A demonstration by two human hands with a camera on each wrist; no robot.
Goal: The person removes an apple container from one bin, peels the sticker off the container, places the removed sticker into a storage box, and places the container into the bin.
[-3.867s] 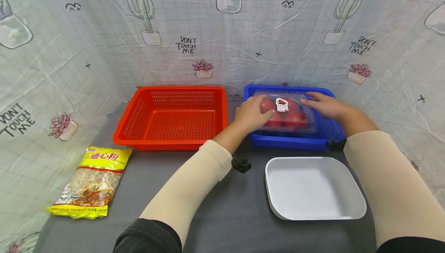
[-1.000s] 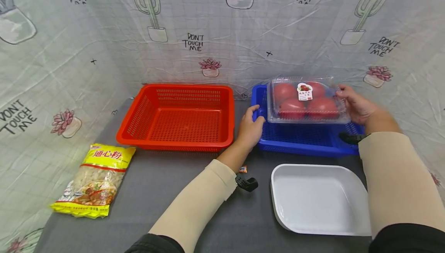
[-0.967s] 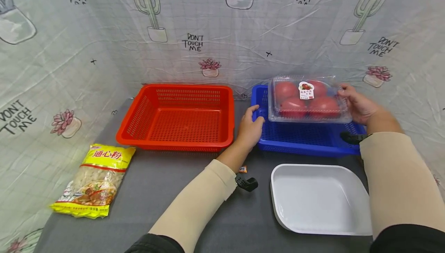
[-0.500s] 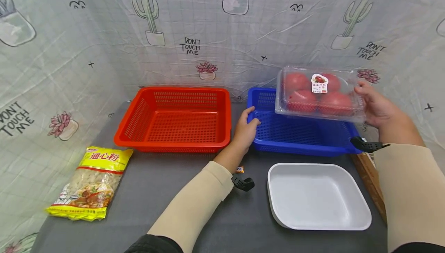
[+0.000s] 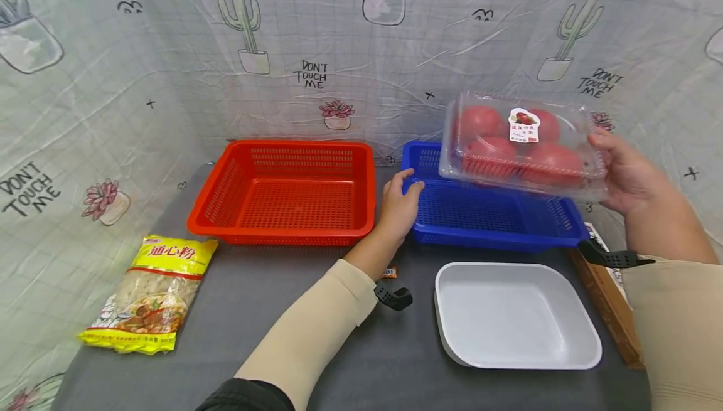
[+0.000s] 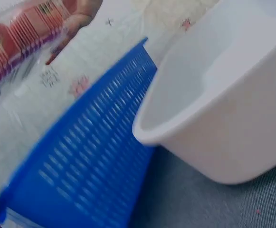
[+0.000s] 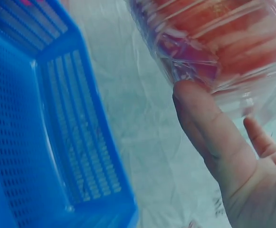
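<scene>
My right hand (image 5: 638, 176) grips the right end of a clear plastic box of tomatoes (image 5: 516, 144), which it holds up, tilted, over the blue basket (image 5: 491, 238). Several red tomatoes and a white label show through the lid. In the right wrist view the thumb presses the edge of the tomato box (image 7: 214, 42). At the basket's left rim, my left hand (image 5: 398, 210) holds the edge between thumb and fingers. The left wrist view shows the blue basket's side (image 6: 90, 147), but not the left hand's fingers.
A red basket (image 5: 282, 235) stands to the left of the blue one. The white tray (image 5: 516, 317) sits in front, with a brown-edged box (image 5: 612, 304) on its right. A yellow pasta bag (image 5: 152, 292) lies at the left; a small orange wrapper (image 5: 390, 272) is near the left wrist.
The tomato box has risen out of the blue basket in my right hand and shifted right and upward. My left hand has left the box for the basket's left rim.
</scene>
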